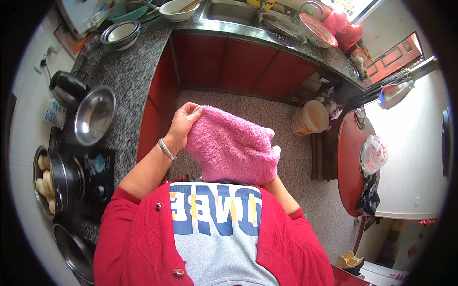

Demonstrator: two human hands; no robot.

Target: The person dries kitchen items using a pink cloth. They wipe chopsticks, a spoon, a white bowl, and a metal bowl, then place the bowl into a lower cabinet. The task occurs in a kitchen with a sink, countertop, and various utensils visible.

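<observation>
A fluffy pink cloth point(232, 146) is spread in front of my chest, above the floor. My left hand point(186, 119) pinches its upper left corner between thumb and fingers, and a silver bangle circles that wrist. The right side of the cloth covers my right hand; only the wrist and forearm point(281, 195) show below its lower right edge. Whether those hidden fingers grip the fabric I cannot tell. Along the cloth's right edge the pile bunches into folds.
On the granite counter point(137, 68) at left stand a metal basin point(96, 116), a black kettle point(68, 89) and a pot of pale food point(53, 186). A sink point(232, 14) lies ahead. At right are a plastic bucket point(310, 117) and a red round table point(347, 161).
</observation>
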